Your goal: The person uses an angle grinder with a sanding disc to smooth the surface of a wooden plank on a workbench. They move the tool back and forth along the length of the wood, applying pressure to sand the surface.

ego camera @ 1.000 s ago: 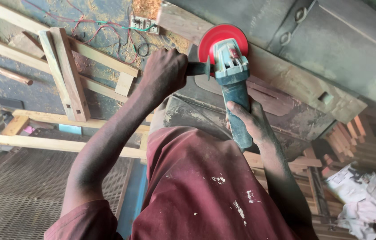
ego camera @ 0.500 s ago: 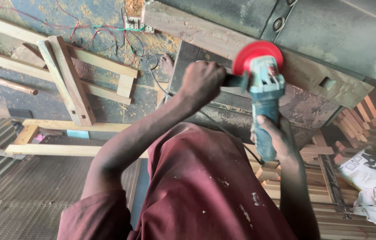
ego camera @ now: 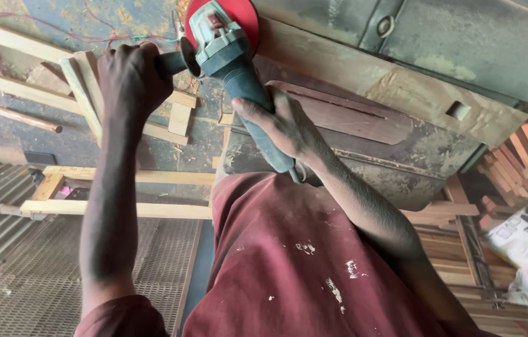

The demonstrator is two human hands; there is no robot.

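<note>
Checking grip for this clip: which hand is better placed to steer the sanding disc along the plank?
Probably the left hand: it grips the side handle beside the red disc. The right hand holds the grinder body farther back.

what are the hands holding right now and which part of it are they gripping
Both hold one angle grinder with a red disc. The left hand grips its side handle; the right hand wraps its teal body behind the head.

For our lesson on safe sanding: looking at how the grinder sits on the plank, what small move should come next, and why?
Probably sweep the angle grinder back along the wooden plank. Its red disc sits at the plank's end near the picture's top edge, with the long face lying unsanded to the right. The left hand grips the side handle and the right hand the body, so both can guide it.
</note>
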